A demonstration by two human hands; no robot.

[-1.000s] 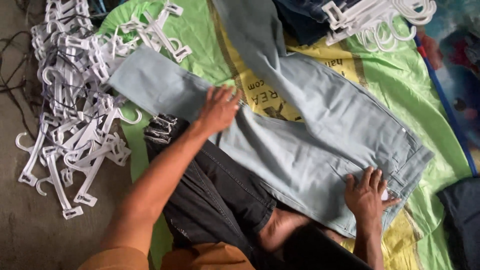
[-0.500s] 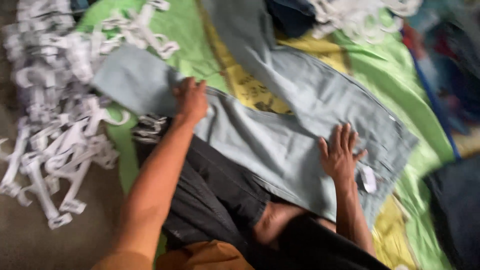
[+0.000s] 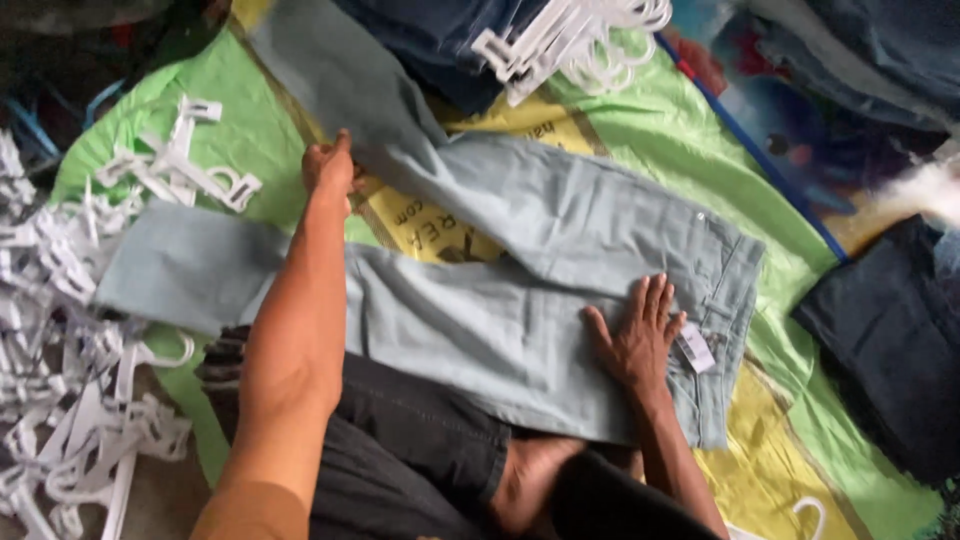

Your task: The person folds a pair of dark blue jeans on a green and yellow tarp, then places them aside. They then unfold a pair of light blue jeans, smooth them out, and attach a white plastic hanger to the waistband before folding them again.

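Observation:
A pair of pale blue jeans [image 3: 560, 220] lies spread on a green and yellow sheet [image 3: 250, 130], legs pointing left and up. My left hand [image 3: 328, 168] reaches across the near leg and grips the edge of the far leg. My right hand [image 3: 638, 335] presses flat, fingers spread, on the seat of the jeans near the waistband, beside a white tag [image 3: 695, 347]. Dark trousers [image 3: 420, 450] cover my legs under the jeans' near edge.
White plastic hangers [image 3: 70, 330] lie heaped at the left, with more hangers [image 3: 570, 40] on a stack of dark jeans at the top. Folded dark jeans [image 3: 885, 340] sit at the right. A blue patterned cloth [image 3: 800, 130] lies beyond the sheet.
My left hand has moved off the near leg and up to the far leg, taking hold of its edge. My right hand stays pressed near the waistband. The camera has shifted.

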